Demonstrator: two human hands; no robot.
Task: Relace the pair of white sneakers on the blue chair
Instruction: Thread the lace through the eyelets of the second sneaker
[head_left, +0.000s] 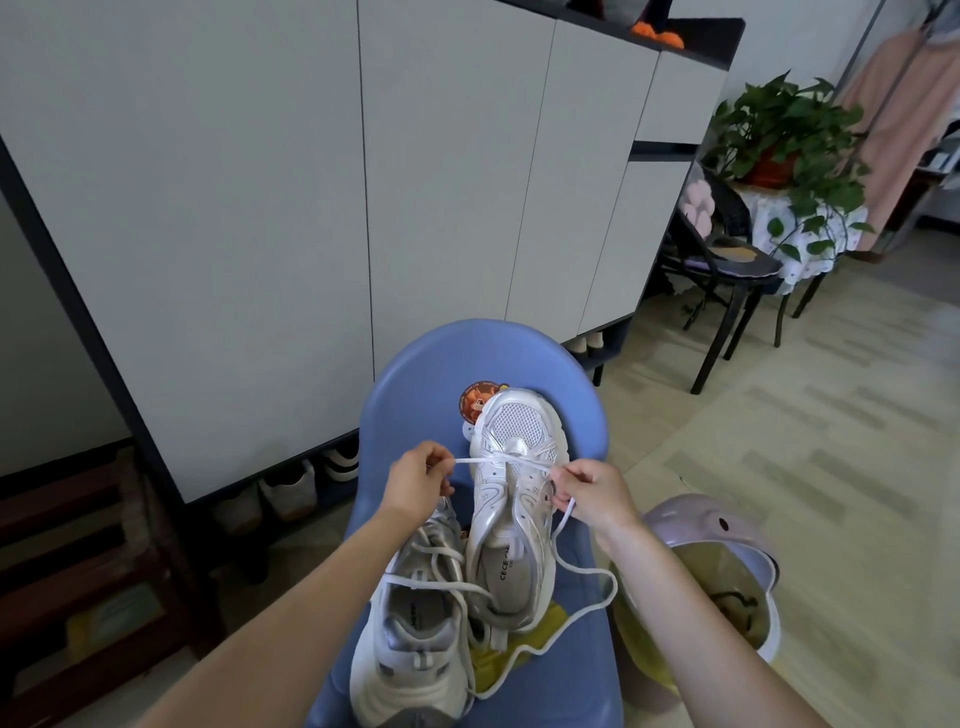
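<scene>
Blue chair (415, 395) by white cabinets (260, 208); left hand (415, 480), right hand (592, 493) pinch lace (488, 460).

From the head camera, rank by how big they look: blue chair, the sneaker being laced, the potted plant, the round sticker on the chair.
1. Blue chair
2. and 3. Sneaker being laced and potted plant: alike, and the plant stands farther off, so unsure.
4. Sticker

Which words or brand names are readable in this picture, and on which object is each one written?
"CECE", then letters cut off by the shoe's edge: insole of the far sneaker.
"Good Life", small and uncertain: round sticker on the blue chair.
Print on the near sneaker insole: too blurred to read.
</scene>
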